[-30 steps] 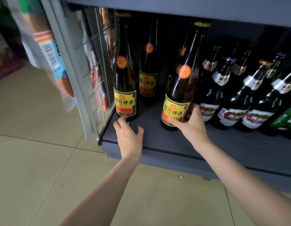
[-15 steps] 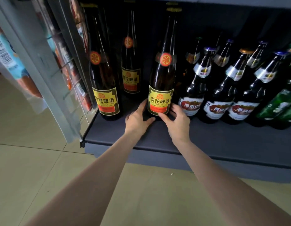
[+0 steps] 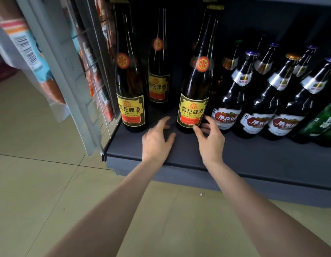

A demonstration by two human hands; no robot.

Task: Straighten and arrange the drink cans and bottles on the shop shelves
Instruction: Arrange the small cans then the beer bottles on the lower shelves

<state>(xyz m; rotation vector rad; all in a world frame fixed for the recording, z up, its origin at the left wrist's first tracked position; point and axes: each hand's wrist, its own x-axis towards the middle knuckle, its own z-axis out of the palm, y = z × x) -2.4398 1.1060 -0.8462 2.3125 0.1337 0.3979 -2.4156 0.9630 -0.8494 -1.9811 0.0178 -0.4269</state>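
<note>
Three tall dark beer bottles with yellow labels stand on the dark grey bottom shelf: one at the front left, one further back, one in the front middle, upright. My right hand holds the base of the middle bottle, with the thumb on its lower label edge and the fingers curled round its right side. My left hand hovers blurred over the shelf between the two front bottles, fingers spread, holding nothing.
Shorter dark bottles with white and red labels stand in rows right of the middle bottle, with green bottles at the far right. A wire grid panel closes the shelf's left end, with hanging packets beyond. Tiled floor lies below.
The tilted middle bottle was set upright beside the white-labelled bottles. My left hand came to its base, then let go and drew back left. My right hand stays on it.
</note>
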